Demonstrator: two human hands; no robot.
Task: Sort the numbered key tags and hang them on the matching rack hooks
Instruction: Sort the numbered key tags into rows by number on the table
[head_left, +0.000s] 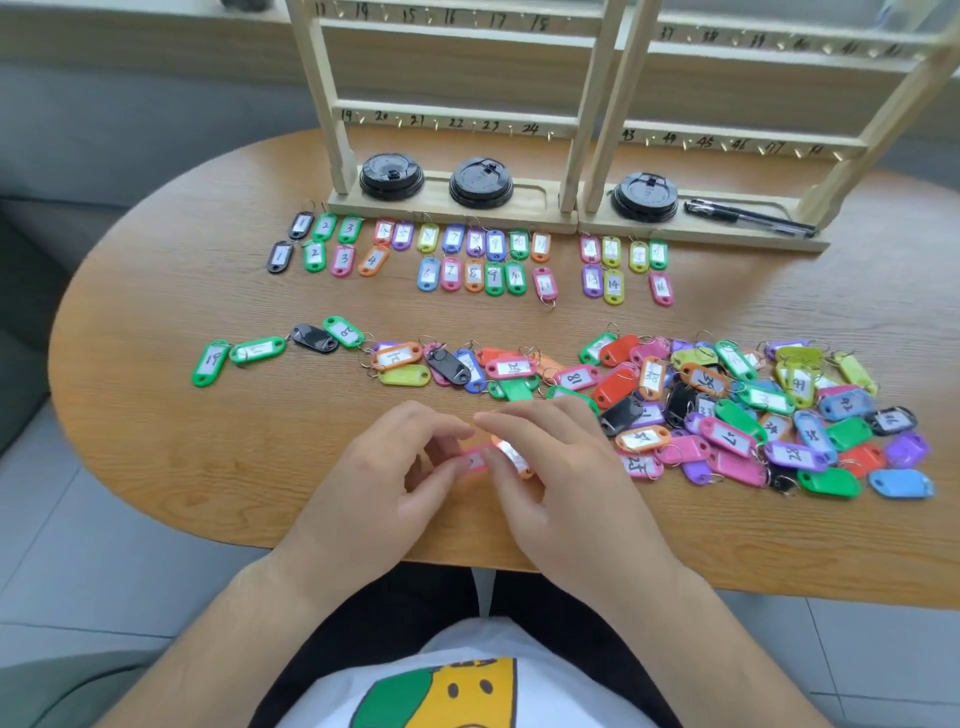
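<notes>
Wood-grain oval table (156, 291) carries everything. Low-numbered tags (451, 272) lie in paired rows just in front of the left rack (452, 122), probably staged in order so hook numbers match quickly. The unsorted pile (727, 436) sprawls farther out, toward the rack's right. Farthest from the rack, the left hand (384, 478) pinches a pink tag (475, 460) and the right hand (566, 478) an orange tag (521, 464), between curled fingertips, labels upward for reading.

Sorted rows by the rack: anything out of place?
Mostly tidy pairs. The pink 11 tag sits lower than its row, ring toward the person. Lower row has gaps under the purple tag and a yellow tag.
</notes>
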